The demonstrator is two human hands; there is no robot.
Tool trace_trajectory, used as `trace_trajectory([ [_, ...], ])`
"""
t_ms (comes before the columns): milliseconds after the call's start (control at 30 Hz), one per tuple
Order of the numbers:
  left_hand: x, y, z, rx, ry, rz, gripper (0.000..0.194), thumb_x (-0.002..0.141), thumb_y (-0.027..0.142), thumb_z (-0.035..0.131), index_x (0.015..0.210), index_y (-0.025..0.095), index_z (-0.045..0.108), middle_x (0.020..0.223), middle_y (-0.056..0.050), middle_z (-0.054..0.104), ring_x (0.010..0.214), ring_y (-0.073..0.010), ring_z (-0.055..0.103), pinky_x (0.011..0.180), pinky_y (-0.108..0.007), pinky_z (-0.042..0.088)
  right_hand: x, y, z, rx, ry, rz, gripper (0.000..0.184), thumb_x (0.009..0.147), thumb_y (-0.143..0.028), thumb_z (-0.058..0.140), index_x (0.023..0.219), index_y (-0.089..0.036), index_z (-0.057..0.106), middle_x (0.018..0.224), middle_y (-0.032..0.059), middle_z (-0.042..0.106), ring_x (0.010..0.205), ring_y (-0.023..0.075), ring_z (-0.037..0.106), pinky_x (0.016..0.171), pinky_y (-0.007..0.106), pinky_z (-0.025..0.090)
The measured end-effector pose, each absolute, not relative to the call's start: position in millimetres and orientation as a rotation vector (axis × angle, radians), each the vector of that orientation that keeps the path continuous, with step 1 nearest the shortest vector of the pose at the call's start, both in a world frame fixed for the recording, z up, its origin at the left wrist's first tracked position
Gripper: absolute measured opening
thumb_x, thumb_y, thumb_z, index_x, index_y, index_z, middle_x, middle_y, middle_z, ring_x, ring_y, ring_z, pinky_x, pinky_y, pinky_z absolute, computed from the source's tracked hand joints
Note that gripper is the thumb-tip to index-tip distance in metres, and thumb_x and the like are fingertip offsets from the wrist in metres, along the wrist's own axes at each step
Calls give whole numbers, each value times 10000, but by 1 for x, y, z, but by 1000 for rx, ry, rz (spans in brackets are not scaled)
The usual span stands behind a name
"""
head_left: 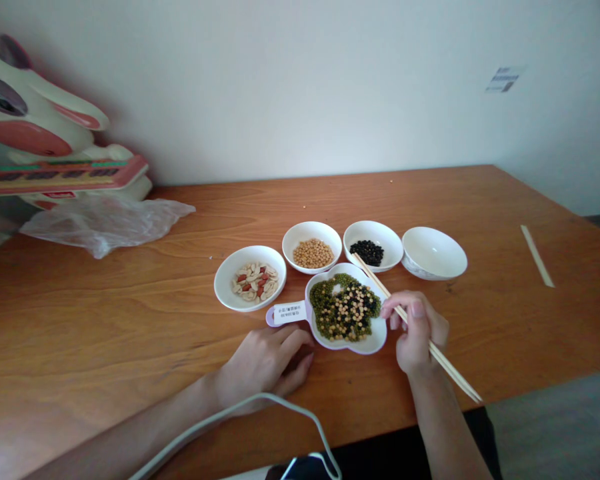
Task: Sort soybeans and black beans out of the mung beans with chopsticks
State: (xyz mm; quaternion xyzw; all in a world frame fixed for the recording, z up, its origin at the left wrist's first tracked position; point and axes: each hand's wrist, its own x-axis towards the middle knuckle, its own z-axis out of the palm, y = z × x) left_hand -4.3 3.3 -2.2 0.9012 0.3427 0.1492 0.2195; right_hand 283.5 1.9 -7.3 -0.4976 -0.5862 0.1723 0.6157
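My right hand (420,330) is closed around a pair of wooden chopsticks (447,367). Their tips point to the far left, over the near rim of the bowl of black beans (367,252). Below them sits a flower-shaped white dish (377,337) with a lilac rim and a labelled handle (289,313). It holds green, black and yellowish beans mixed together. My left hand (267,360) rests on the table at the dish's near left, fingers loosely bent, thumb apart, holding nothing. Whether the chopstick tips grip a bean is too small to tell.
Behind the dish stand a bowl of yellow soybeans (313,255), a bowl of nuts and pale seeds (255,281) and an empty white bowl (435,253). A toy piano (65,177) and plastic bag (115,223) occupy the left. A pale cable (260,398) crosses in front.
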Motion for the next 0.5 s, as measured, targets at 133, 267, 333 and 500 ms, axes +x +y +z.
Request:
trace_trajectory([
  [133,-4,4,-3,2492,953,411,109,1037,212,576,1137,256,583,1013,-8,751,844,-194,727,735,-315,561,282,-5,-7,-1086,-1324,437,488,1140,-369,372,826,-217,713,743,10,667,598,129,503,544,302,375],
  [267,-4,5,-2,2491,951,407,96,1040,221,576,1129,256,583,1008,-9,750,841,-195,726,729,-314,558,282,-6,-6,-1086,-1348,467,505,1143,-394,355,841,-219,721,732,12,652,611,139,494,559,313,367],
  [333,-4,5,-1,2489,952,409,88,1038,219,578,1119,254,583,1007,-10,750,840,-196,726,726,-313,558,282,-6,-6,-1089,-1365,465,497,1143,-393,355,876,-221,738,745,15,654,624,144,504,571,317,372],
  [500,-3,5,0,2480,944,405,120,1029,197,580,1135,251,597,1029,-13,760,842,-183,730,737,-304,565,283,-4,-9,-1085,-1350,430,442,1133,-411,377,1014,-232,763,859,34,697,736,172,590,631,331,429],
])
